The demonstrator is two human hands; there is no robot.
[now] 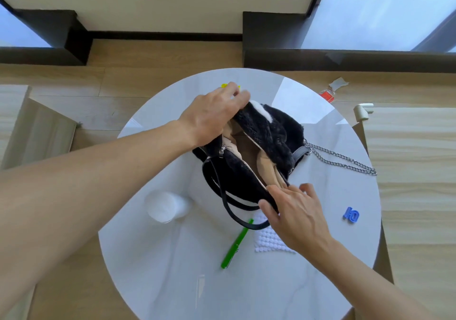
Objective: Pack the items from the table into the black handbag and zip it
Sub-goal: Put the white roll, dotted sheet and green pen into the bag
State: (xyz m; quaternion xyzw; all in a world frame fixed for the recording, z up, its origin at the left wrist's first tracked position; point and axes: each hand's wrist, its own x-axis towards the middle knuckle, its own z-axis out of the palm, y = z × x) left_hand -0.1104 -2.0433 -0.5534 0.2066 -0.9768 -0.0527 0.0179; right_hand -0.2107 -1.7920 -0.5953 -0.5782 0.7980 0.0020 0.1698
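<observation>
A fuzzy black handbag (pixel 274 134) lies unzipped in the middle of the round white table (pixel 246 282), its tan lining showing. My left hand (pixel 212 115) grips the far edge of the bag's mouth and lifts it. My right hand (pixel 293 211) pinches the near edge and holds the mouth apart. A green pen (pixel 235 245) lies near the front, partly under the black strap (pixel 229 211). A white dotted sheet (pixel 269 240) sits half under my right hand. A white round container (pixel 165 206) lies at the left, a small blue piece (pixel 351 214) at the right. Something yellow (pixel 225 85) peeks out behind my left hand.
The bag's silver chain (pixel 345 161) trails off to the right across the table. Wooden floor surrounds the table. A red and white scrap (pixel 332 91) lies on the floor past the far right rim. Dark window ledges run along the back.
</observation>
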